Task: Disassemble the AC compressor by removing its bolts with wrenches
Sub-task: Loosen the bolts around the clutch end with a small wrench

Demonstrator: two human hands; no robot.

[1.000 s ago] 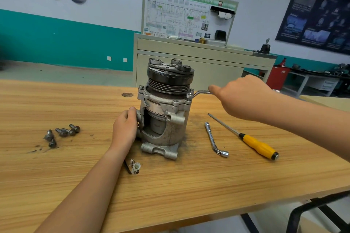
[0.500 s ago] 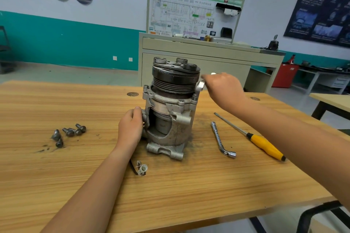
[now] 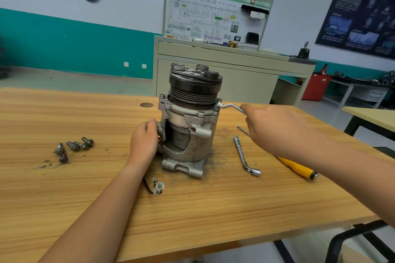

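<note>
A wooden workbench (image 3: 213, 209) is pictured with an AC compressor (image 3: 188, 126) stood upright near its middle, pulley uppermost. The housing is clasped at its left side by the left hand (image 3: 144, 143), fingers curled. A bent wrench (image 3: 232, 107), set at an upper-right flange bolt, is gripped by the right hand (image 3: 275, 128). A second wrench (image 3: 243, 156) and a yellow-handled screwdriver (image 3: 299, 170) are laid to the right, and loose bolts (image 3: 74, 146) are gathered to the left.
</note>
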